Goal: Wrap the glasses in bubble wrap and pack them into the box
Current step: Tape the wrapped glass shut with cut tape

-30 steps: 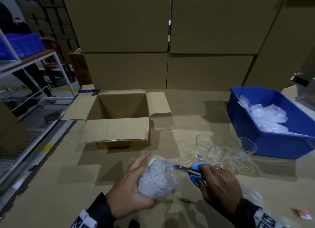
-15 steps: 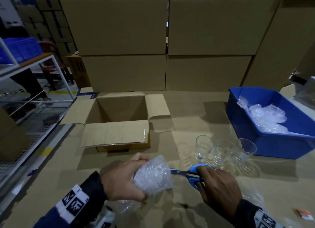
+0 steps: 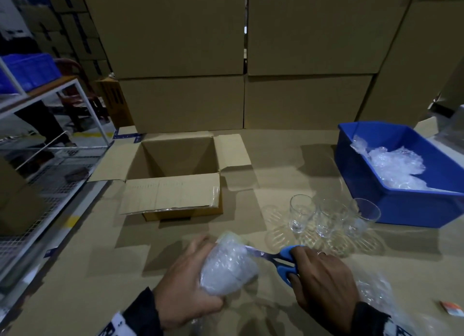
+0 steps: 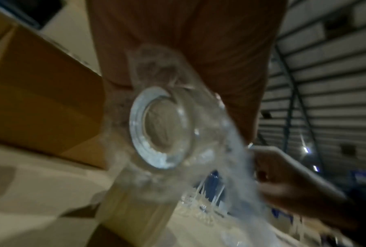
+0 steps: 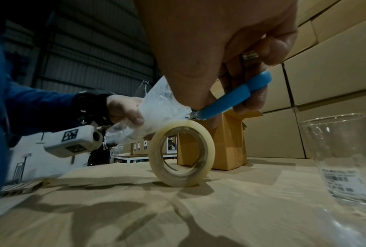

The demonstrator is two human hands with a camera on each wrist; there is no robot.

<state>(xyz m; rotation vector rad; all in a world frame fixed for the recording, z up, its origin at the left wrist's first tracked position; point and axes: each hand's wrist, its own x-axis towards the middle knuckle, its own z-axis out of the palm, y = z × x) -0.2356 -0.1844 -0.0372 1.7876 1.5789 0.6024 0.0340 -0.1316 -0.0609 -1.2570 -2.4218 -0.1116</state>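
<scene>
My left hand (image 3: 185, 273) grips a glass wrapped in bubble wrap (image 3: 226, 267), held tilted just above the table; its thick base (image 4: 159, 128) faces the left wrist view. My right hand (image 3: 324, 280) holds blue-handled scissors (image 3: 283, 260), blades touching the wrap's far right end. A roll of clear tape (image 5: 181, 153) sits right at that end, under the blades. Three bare glasses (image 3: 329, 217) stand upright behind the scissors. The open cardboard box (image 3: 173, 192) is beyond my left hand; no contents show.
A blue bin (image 3: 401, 210) at the right holds more bubble wrap (image 3: 396, 167). Loose bubble wrap (image 3: 374, 293) lies by my right wrist. Stacked cartons (image 3: 226, 59) wall the back. A wire shelf (image 3: 37, 185) runs along the left table edge.
My left hand rolled the wrapped glass over and back, so the palm is under it again. The scissors stayed at the wrap's right end.
</scene>
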